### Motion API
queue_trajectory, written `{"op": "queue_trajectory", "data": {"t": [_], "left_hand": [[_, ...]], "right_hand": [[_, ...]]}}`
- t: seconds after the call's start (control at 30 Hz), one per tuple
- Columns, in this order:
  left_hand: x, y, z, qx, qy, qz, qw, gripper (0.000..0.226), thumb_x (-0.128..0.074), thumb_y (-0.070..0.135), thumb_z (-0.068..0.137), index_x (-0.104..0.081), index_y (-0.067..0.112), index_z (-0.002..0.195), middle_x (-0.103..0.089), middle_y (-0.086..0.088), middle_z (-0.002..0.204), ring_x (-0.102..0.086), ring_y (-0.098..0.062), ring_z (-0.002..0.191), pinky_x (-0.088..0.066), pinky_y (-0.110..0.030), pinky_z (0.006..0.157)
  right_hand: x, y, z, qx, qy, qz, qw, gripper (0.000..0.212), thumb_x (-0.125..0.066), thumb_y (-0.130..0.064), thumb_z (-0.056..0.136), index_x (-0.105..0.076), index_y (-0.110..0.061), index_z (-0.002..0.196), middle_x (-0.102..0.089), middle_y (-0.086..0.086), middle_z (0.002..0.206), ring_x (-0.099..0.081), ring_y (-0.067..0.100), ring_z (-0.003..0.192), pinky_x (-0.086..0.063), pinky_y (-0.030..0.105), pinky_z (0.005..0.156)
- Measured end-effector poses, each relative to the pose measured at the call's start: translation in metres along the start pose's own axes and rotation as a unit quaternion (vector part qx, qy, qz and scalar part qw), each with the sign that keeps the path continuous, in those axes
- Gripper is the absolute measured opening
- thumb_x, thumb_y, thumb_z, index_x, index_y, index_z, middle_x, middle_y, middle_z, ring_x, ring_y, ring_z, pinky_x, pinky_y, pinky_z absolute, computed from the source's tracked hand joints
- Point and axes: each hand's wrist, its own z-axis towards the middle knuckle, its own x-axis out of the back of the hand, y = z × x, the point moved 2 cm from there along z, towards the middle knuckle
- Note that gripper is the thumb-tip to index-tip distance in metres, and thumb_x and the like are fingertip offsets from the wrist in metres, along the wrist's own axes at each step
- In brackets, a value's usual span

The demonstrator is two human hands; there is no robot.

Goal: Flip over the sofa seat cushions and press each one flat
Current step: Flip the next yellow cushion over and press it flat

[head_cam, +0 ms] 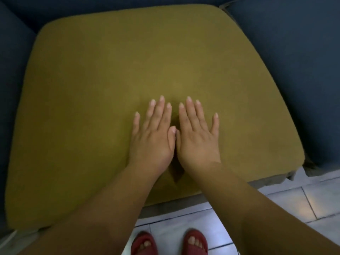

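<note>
Neither hand has a grip on anything: the left hand [153, 134] and right hand [197, 136] lie open, palms down, thumbs touching, on the mustard seat cushion [110, 85]. The cushion sits in the sofa frame, spreading beyond the hands on every side. A dark blue cushion [294, 61] lies to the right. Pressing well likely means leaning body weight through flat palms, then working outward from the centre toward the far corners.

left hand [153, 138] flat, palm down, right hand [197, 139] alongside, thumbs touching
</note>
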Motion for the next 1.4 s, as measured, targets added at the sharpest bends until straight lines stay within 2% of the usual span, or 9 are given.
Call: {"op": "queue_trajectory", "data": {"t": [0.07,0.23,0.4,0.5,0.67,0.8,1.03,1.17,1.4], "left_hand": [[0.005,-0.025,-0.008,0.028,0.019,0.003,0.999,0.064,0.003,0.045,0.092,0.001,0.025,0.153,0.02,0.013,0.153,0.017,-0.007,0.145,0.008,-0.039,0.117],[-0.008,-0.066,-0.034,0.061,-0.05,0.019,0.997,0.072,0.006,0.047,0.089,-0.011,0.025,0.154,0.003,0.009,0.161,0.006,-0.008,0.147,0.002,-0.039,0.117],[0.031,-0.109,-0.046,0.119,0.063,-0.008,0.991,0.061,0.0,0.044,0.094,-0.002,0.025,0.152,0.013,0.011,0.156,0.012,-0.01,0.146,0.006,-0.043,0.117],[0.017,-0.146,-0.078,0.16,-0.036,0.041,0.986,0.071,0.007,0.045,0.089,-0.007,0.023,0.155,0.013,0.008,0.158,0.012,-0.011,0.147,0.001,-0.046,0.119],[0.01,-0.158,-0.086,0.159,-0.049,0.038,0.985,0.07,0.011,0.043,0.088,-0.001,0.023,0.154,0.01,0.005,0.161,0.012,-0.012,0.147,0.004,-0.044,0.117],[0.018,-0.16,-0.085,0.17,-0.042,0.009,0.984,0.063,0.005,0.041,0.094,0.0,0.024,0.155,0.014,0.008,0.16,0.017,-0.01,0.146,0.004,-0.042,0.119],[0.068,-0.223,-0.11,0.268,0.149,-0.019,0.952,0.062,-0.004,0.042,0.096,0.002,0.021,0.153,0.022,0.008,0.154,0.017,-0.013,0.146,0.008,-0.042,0.118],[0.021,-0.24,-0.139,0.332,0.013,-0.022,0.943,0.074,0.011,0.047,0.085,0.0,0.024,0.154,0.014,0.008,0.159,0.011,-0.011,0.147,-0.005,-0.043,0.12],[0.014,-0.244,-0.139,0.329,0.012,-0.017,0.944,0.071,0.013,0.046,0.085,0.005,0.026,0.152,0.017,0.01,0.157,0.011,-0.01,0.147,-0.003,-0.039,0.119]], "right_hand": [[-0.006,-0.024,0.0,0.036,0.014,0.026,0.999,0.062,-0.006,-0.039,0.096,-0.005,-0.019,0.155,0.012,-0.005,0.159,0.011,0.013,0.148,0.013,0.047,0.116],[-0.04,-0.048,0.002,0.023,-0.115,-0.032,0.993,0.062,-0.006,-0.044,0.098,0.0,-0.023,0.156,0.015,-0.006,0.161,0.018,0.012,0.147,0.01,0.051,0.117],[-0.027,-0.113,0.002,0.1,0.026,0.037,0.994,0.059,-0.019,-0.039,0.1,-0.012,-0.018,0.155,0.007,-0.003,0.159,0.006,0.015,0.149,0.007,0.049,0.117],[-0.066,-0.131,-0.011,0.141,-0.086,-0.029,0.986,0.061,-0.013,-0.044,0.1,-0.006,-0.021,0.156,0.013,-0.004,0.16,0.013,0.015,0.148,0.008,0.049,0.117],[-0.08,-0.136,-0.01,0.119,-0.082,-0.077,0.986,0.062,-0.021,-0.042,0.095,-0.035,-0.016,0.149,-0.023,0.001,0.159,-0.019,0.019,0.147,-0.007,0.05,0.114],[-0.077,-0.147,-0.009,0.123,-0.097,-0.062,0.986,0.072,-0.002,-0.047,0.089,-0.017,-0.02,0.155,0.002,-0.005,0.161,0.005,0.013,0.148,0.006,0.048,0.116],[-0.061,-0.236,-0.002,0.191,0.031,0.054,0.98,0.063,-0.021,-0.041,0.099,-0.007,-0.016,0.155,0.011,-0.001,0.16,0.006,0.018,0.15,0.007,0.051,0.117],[-0.113,-0.245,-0.023,0.251,-0.088,-0.045,0.963,0.059,-0.015,-0.045,0.101,-0.02,-0.018,0.154,-0.006,0.0,0.162,-0.002,0.019,0.15,-0.007,0.054,0.118],[-0.119,-0.246,-0.02,0.24,-0.098,-0.05,0.965,0.06,-0.009,-0.044,0.101,-0.024,-0.018,0.153,-0.013,0.0,0.161,-0.007,0.019,0.149,-0.008,0.053,0.116]]}}
